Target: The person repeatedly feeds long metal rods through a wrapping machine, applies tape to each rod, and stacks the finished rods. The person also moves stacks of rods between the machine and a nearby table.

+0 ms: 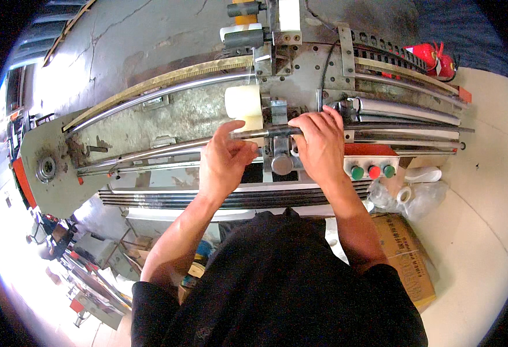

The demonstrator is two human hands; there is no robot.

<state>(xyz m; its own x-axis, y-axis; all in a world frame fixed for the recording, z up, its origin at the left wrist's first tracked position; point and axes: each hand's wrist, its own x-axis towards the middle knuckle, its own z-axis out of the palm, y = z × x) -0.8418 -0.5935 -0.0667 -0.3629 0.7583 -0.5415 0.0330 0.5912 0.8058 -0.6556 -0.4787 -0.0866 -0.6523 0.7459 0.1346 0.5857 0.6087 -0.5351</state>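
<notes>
A long metal rod (179,149) runs sideways across the machine in front of me, with a dark section (283,131) near the middle. My right hand (321,144) is closed over this rod just right of the dark section. My left hand (224,162) is at the rod to the left, its thumb and forefinger apart; its other fingers are partly hidden. Just beyond the left hand sits a pale yellow roll (243,102). A round metal knob (282,165) lies between my hands, on the near side of the rod.
Several dark rods (236,199) lie along the machine's near edge. At right is a control box (375,162) with green and red buttons. A cardboard box (404,254) and clear plastic bags (427,196) rest on the floor; red fire extinguishers (427,55) stand at far right.
</notes>
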